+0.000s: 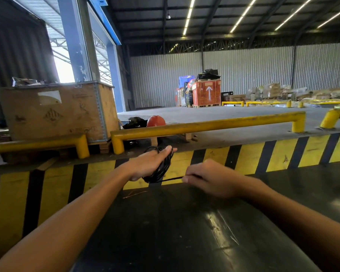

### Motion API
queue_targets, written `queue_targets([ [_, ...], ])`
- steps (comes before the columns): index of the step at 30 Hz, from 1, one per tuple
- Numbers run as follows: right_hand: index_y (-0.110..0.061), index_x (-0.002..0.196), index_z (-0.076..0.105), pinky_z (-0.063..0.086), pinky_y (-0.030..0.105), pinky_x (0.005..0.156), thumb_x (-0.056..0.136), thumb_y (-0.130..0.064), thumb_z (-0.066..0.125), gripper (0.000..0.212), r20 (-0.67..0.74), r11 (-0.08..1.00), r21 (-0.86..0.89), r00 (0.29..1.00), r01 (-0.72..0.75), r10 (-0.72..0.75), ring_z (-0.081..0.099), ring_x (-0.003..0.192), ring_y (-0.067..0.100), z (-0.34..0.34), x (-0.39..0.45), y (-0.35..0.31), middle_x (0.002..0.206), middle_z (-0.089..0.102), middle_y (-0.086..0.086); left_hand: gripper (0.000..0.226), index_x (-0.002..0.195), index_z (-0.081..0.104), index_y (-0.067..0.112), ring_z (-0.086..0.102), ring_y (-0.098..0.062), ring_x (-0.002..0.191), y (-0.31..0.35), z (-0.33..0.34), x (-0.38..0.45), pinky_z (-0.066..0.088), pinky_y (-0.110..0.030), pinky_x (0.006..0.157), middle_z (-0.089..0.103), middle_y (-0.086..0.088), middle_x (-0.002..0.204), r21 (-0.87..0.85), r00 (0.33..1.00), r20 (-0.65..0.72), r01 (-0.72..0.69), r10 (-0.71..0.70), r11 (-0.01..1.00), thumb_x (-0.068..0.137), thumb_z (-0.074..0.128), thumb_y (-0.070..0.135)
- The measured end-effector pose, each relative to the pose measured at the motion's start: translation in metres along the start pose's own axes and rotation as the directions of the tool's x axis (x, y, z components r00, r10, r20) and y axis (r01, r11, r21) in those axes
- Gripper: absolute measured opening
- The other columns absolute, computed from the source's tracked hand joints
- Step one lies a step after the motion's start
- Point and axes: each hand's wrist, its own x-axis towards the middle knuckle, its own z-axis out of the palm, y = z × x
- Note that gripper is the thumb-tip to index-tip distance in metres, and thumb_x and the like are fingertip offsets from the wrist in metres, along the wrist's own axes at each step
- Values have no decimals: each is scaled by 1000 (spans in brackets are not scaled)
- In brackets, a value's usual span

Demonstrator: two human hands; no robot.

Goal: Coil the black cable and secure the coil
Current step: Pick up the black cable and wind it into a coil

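Observation:
The black cable (pixel 162 167) is wound in several loops around my left hand (pixel 148 163), which is stretched out flat with the loops running from the fingers down to the heel of the palm. A short free end of the cable runs from the bottom of the coil to the right. My right hand (pixel 208 178) pinches that end between thumb and fingers, just right of the coil, and holds it taut. Both hands hover above a dark glossy floor in front of a yellow-and-black striped dock edge (pixel 249 157).
A yellow guard rail (pixel 204 125) runs along the raised dock behind the hands. A large wooden crate (pixel 55 110) stands at the left, with a red ball (pixel 155 121) and a dark bag beside it. Palletised goods (pixel 206 93) sit far back. A thin strip (pixel 134 193) lies on the floor.

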Motion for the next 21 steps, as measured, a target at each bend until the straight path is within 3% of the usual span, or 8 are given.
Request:
queue_targets([
  [4, -8, 87, 66, 42, 23, 58, 95, -23, 50, 24, -207, 999, 4, 978, 40, -38, 58, 64, 16, -25, 2, 18, 72, 63, 4, 62, 136, 40, 39, 68, -24, 101, -4, 11, -11, 50, -41, 88, 56, -6, 130, -119, 940, 334, 115, -69, 986, 84, 26, 69],
  [7, -8, 88, 63, 42, 23, 61, 97, -16, 46, 21, -293, 974, 228, 954, 2, 67, 53, 65, 9, -21, 4, 25, 72, 57, -3, 49, 126, 47, 51, 65, -30, 106, 8, 17, -18, 53, -38, 85, 65, -9, 122, -306, 839, 542, 147, 45, 941, 88, 21, 68],
  [9, -7, 91, 59, 47, 27, 69, 99, -14, 40, 22, -269, 877, 478, 944, -39, 189, 57, 74, 10, -11, 4, 23, 79, 58, -1, 53, 125, 52, 46, 65, -33, 104, 16, 20, -19, 53, -40, 88, 70, -13, 110, -413, 789, 600, 163, 133, 896, 87, 24, 69],
  [13, 4, 117, 55, 49, 14, 79, 98, -4, 39, 27, -187, 568, 823, 934, -21, 305, 63, 89, -5, 12, 2, 8, 92, 59, 1, 67, 130, 48, 16, 70, -28, 76, 27, 27, -22, 55, -49, 83, 71, -12, 75, -587, 766, 573, 137, 290, 798, 88, 29, 65],
  [14, 10, 122, 51, 50, 16, 83, 98, -4, 38, 31, -154, 454, 891, 939, -3, 308, 64, 93, -3, 18, 2, 4, 97, 62, 10, 69, 126, 52, 13, 70, -25, 67, 29, 29, -23, 56, -48, 79, 68, -10, 67, -614, 767, 553, 110, 326, 782, 89, 26, 64],
  [16, 12, 125, 48, 45, 40, 101, 100, -13, 36, 37, -76, 220, 976, 952, 9, 295, 59, 114, 29, 25, 3, -3, 119, 57, 31, 71, 115, 59, 9, 65, -18, 52, 33, 29, -25, 57, -43, 71, 61, -5, 55, -661, 764, 516, 67, 388, 747, 89, 23, 64],
  [18, 11, 125, 48, 37, 52, 107, 100, -18, 34, 40, -67, 122, 992, 944, 29, 323, 50, 122, 41, 27, 6, -4, 129, 52, 33, 69, 102, 62, 8, 60, -13, 43, 35, 27, -27, 58, -39, 65, 56, -1, 49, -706, 767, 479, 46, 428, 707, 89, 25, 64],
  [21, 6, 120, 54, 43, 45, 101, 99, -19, 38, 37, -80, 68, 996, 914, 57, 398, 57, 112, 34, 29, 9, -4, 118, 60, 26, 64, 82, 62, 8, 52, -9, 35, 31, 23, -29, 57, -32, 55, 51, 3, 43, -763, 824, 365, -2, 433, 647, 88, 30, 63],
])
